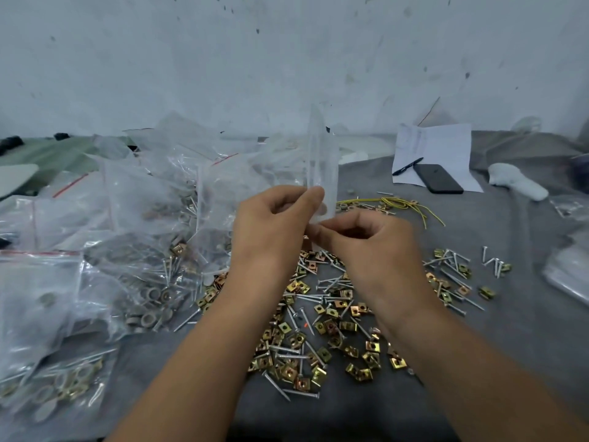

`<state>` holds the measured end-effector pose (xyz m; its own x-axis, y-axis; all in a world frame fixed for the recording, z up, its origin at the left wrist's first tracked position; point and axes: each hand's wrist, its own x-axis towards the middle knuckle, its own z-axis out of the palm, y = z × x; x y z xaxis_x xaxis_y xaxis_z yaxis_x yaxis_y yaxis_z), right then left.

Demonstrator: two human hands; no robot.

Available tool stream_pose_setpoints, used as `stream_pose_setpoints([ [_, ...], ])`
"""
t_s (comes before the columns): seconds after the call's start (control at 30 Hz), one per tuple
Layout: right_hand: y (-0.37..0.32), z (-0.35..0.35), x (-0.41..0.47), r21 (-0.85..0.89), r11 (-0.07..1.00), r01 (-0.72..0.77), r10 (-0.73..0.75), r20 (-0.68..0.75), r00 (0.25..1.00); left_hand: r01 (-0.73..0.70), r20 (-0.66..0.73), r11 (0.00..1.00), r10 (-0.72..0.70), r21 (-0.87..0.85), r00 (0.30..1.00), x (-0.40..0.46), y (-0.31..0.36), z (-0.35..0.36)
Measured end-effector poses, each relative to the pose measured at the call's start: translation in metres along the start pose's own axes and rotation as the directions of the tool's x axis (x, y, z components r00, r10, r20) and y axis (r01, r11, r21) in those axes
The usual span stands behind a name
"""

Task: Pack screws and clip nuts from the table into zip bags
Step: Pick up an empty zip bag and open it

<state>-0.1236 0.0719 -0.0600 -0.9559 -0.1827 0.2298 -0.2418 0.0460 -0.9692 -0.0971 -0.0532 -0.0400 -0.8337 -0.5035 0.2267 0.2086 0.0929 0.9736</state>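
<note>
Clear plastic zip bag (322, 167) stood at twelve o'clock, pinched by left hand (274, 224) and right hand (366, 247); spreading its mouth wide would likely ease filling.

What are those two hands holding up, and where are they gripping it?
A clear zip bag, standing upright. The left hand pinches its lower edge between thumb and fingers; the right hand pinches the same bottom end from the other side.
</note>
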Motion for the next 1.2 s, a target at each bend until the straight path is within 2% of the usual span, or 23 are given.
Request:
stream_pose_setpoints([
  [0.17,0.0,0.001,-0.001,0.075,0.994,-0.074,0.071,0.043,0.997,0.125,0.073,0.982,-0.116,-0.143,0.991,-0.003,0.002,0.003],
  [0.23,0.0,-0.002,0.001,0.046,0.995,-0.085,0.082,0.072,0.994,0.118,0.08,0.985,-0.109,-0.123,0.991,-0.001,0.002,0.002],
  [0.33,-0.003,-0.01,0.007,0.119,0.987,-0.112,0.103,0.076,0.992,-0.041,0.068,0.992,0.033,0.121,0.997,0.003,-0.002,-0.002],
  [0.43,-0.01,-0.016,0.012,0.344,0.926,-0.158,0.133,0.095,0.987,-0.225,0.098,0.898,0.203,0.377,0.974,0.002,-0.005,-0.002],
  [0.47,-0.011,-0.016,0.013,0.342,0.93,-0.132,0.117,0.064,0.991,-0.291,0.119,0.847,0.266,0.445,0.957,-0.001,-0.006,-0.001],
  [0.57,-0.011,-0.018,0.013,0.092,0.996,-0.004,0.015,-0.114,0.993,-0.405,0.134,0.773,0.392,0.488,0.91,-0.011,-0.006,0.004],
  [0.67,-0.01,-0.02,0.011,0.072,0.997,-0.012,0.025,-0.178,0.984,-0.415,0.089,0.751,0.434,0.513,0.896,-0.011,-0.004,0.009],
  [0.8,-0.011,-0.03,0.01,0.011,0.994,-0.111,0.111,-0.186,0.976,-0.315,-0.118,0.762,0.453,0.566,0.884,-0.004,0.0,0.005],
  [0.83,-0.012,-0.034,0.01,-0.07,0.989,-0.129,0.113,-0.199,0.973,-0.301,-0.167,0.757,0.472,0.58,0.865,-0.002,0.002,0.002],
  [0.9,-0.012,-0.046,0.012,-0.344,0.926,-0.153,0.085,-0.204,0.975,-0.321,-0.224,0.741,0.532,0.59,0.817,-0.001,0.006,-0.004],
  [0.97,-0.015,-0.054,0.012,-0.555,0.819,-0.146,0.062,-0.167,0.984,-0.377,-0.167,0.693,0.582,0.615,0.796,-0.001,0.01,-0.008],
  [1.03,-0.018,-0.058,0.013,-0.634,0.771,-0.052,-0.048,-0.139,0.989,-0.482,0.042,0.566,0.618,0.668,0.785,-0.005,0.011,-0.007],
  [1.1,-0.022,-0.058,0.014,-0.64,0.765,0.071,-0.222,-0.159,0.962,-0.612,0.236,0.408,0.667,0.678,0.707,-0.011,0.01,0.0],
  [1.13,-0.025,-0.058,0.013,-0.647,0.756,0.098,-0.264,-0.164,0.95,-0.649,0.282,0.364,0.683,0.668,0.674,-0.014,0.01,0.004],
  [1.2,-0.024,-0.058,0.013,-0.705,0.704,0.086,-0.26,-0.144,0.955,-0.653,0.273,0.364,0.695,0.664,0.665,-0.017,0.01,0.01],
])
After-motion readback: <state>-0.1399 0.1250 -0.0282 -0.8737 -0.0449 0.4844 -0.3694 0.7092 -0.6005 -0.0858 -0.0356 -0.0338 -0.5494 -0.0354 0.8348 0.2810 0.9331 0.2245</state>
